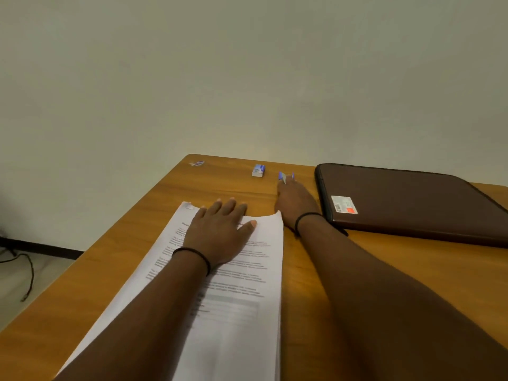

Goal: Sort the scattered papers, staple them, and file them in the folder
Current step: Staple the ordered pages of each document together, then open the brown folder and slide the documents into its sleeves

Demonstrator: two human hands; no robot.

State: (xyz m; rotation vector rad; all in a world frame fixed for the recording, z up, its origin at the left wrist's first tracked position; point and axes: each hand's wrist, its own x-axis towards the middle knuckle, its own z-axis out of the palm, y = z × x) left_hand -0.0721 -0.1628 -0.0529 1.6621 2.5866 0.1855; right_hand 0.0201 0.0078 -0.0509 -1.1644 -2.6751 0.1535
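Observation:
A stack of white printed papers lies on the wooden table, running from the near edge toward the middle. My left hand rests flat on the top of the stack, fingers straight. My right hand reaches past the papers' far right corner to a small blue stapler near the table's back; its fingers cover most of the stapler, and I cannot tell whether they grip it. A closed dark brown folder with a white label lies at the right.
A small blue and white box stands at the back of the table, left of the stapler. A small sticker or scrap sits at the far left corner. A wall rises behind the table. Cables lie on the floor at the left.

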